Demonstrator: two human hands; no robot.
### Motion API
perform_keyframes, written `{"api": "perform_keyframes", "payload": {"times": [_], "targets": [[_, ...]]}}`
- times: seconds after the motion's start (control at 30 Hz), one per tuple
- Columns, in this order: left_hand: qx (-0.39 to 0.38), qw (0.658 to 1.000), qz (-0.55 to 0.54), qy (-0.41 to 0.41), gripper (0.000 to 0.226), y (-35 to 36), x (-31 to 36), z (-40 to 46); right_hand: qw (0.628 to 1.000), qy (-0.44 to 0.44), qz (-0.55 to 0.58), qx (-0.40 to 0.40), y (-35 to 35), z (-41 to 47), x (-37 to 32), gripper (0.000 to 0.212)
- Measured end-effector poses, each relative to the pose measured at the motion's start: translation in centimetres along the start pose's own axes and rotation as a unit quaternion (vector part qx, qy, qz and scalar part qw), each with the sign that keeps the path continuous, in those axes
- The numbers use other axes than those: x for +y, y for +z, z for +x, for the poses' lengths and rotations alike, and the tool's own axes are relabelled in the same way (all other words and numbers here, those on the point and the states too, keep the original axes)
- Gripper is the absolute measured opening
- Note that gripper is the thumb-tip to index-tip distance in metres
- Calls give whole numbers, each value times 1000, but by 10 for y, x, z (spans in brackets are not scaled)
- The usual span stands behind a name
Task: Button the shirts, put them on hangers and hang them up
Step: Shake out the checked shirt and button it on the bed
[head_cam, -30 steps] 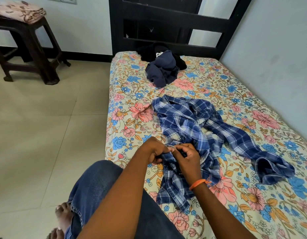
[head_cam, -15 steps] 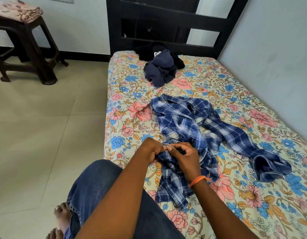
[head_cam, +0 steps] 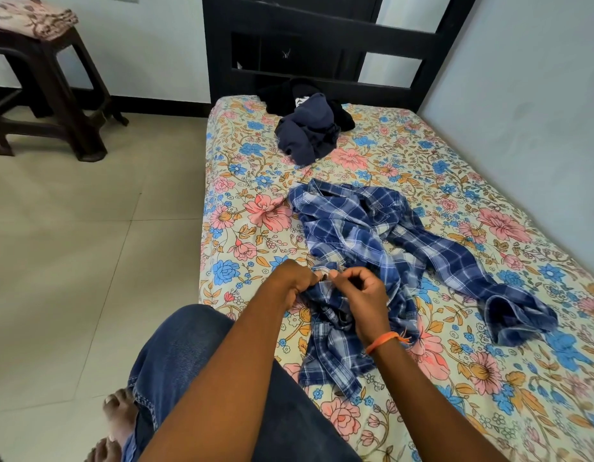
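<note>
Both hands meet over the front edge of a blue plaid shirt [head_cam: 372, 248] in the head view: the left hand [head_cam: 297, 280] grips a bunched fold of the cloth with curled fingers, while the right hand [head_cam: 364, 295] pinches the shirt's edge just beside it, thumb and forefinger closed on the fabric. An orange wrist band [head_cam: 384, 340] circles the right wrist. The shirt lies crumpled across a bed [head_cam: 242, 181] covered in a floral sheet, one sleeve trailing toward the wall side. Farther up the bed, near the dark headboard [head_cam: 322, 38], sits a heap of dark navy clothes [head_cam: 307, 133], well apart from the plaid shirt. A knee in blue jeans [head_cam: 178, 355] rests at the bed's edge above a tiled floor; a dark stool [head_cam: 52, 91] carrying folded pink cloth [head_cam: 28, 15] stands by the far wall
</note>
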State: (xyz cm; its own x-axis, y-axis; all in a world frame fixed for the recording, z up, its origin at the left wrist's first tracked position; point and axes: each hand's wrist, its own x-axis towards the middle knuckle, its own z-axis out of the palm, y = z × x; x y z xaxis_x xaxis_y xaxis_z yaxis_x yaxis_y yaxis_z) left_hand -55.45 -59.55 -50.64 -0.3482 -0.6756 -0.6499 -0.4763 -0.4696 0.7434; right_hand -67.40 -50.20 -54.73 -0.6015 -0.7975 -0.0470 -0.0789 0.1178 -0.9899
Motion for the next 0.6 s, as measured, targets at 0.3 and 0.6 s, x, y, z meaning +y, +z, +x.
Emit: {"api": "perform_keyframes", "payload": {"times": [0.3,0.6], "targets": [[26,998,-6,49,16,2,2,-5,992,-40,-117,2,10,3,-2,24],[85,989,87,86,18,7,-6,8,981,-68,-183,-20,8,3,4,15]]}}
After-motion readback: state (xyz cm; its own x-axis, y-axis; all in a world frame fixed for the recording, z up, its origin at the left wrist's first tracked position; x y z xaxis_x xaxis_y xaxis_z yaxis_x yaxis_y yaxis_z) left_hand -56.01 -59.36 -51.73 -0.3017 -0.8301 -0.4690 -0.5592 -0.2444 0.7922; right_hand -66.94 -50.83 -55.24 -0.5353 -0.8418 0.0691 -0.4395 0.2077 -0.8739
